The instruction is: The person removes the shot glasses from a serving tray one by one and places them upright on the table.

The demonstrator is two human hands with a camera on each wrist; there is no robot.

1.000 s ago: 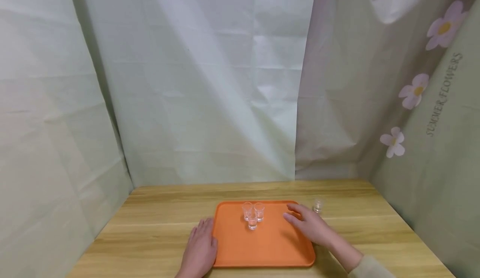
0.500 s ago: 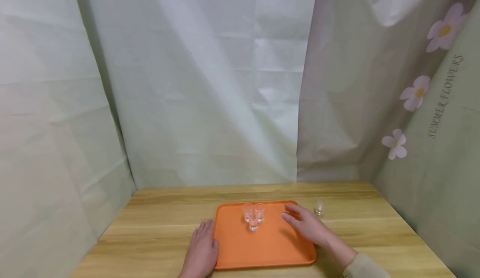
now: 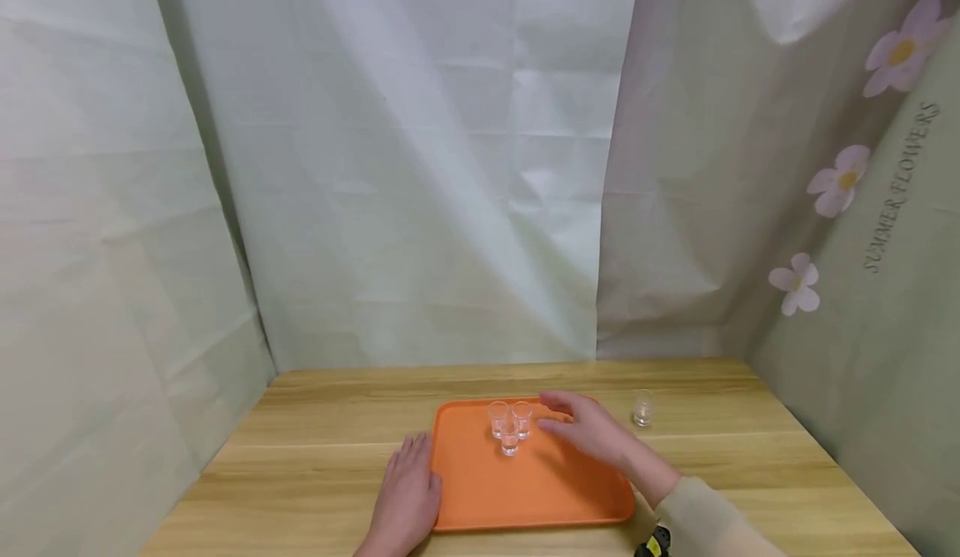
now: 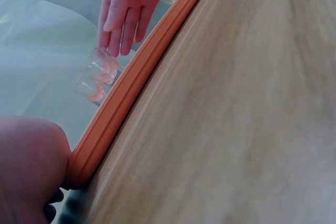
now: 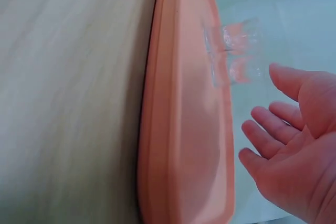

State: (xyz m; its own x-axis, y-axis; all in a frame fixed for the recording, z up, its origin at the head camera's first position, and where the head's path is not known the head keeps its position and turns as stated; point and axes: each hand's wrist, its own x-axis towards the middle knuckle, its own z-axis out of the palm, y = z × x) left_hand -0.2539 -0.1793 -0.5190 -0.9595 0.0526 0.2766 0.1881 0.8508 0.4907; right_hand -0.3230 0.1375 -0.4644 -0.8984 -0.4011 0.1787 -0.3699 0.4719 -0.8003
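Three small clear shot glasses (image 3: 510, 442) stand close together on the orange tray (image 3: 517, 494), toward its back. My left hand (image 3: 407, 490) lies with straight fingers along the tray's left edge; the left wrist view has part of that hand (image 4: 31, 163) touching the orange rim (image 4: 126, 87). Over the tray, just right of the glasses, my right hand (image 3: 585, 432) is held with fingers extended and nothing in its grasp. The right wrist view puts a gap between this hand (image 5: 294, 135) and the glasses (image 5: 244, 38). A lone shot glass (image 3: 642, 409) stands on the table right of the tray.
A wood-grain table (image 3: 315, 457) carries the tray near its front edge. Pale green curtains (image 3: 420, 207) hang at the back and both sides, the right one printed with flowers (image 3: 795, 283). A dark and yellow wristband (image 3: 655, 543) shows by the right sleeve.
My right hand has moved left over the tray, closer to the three glasses. The left hand stays at the tray's edge. The camera view has shifted slightly.
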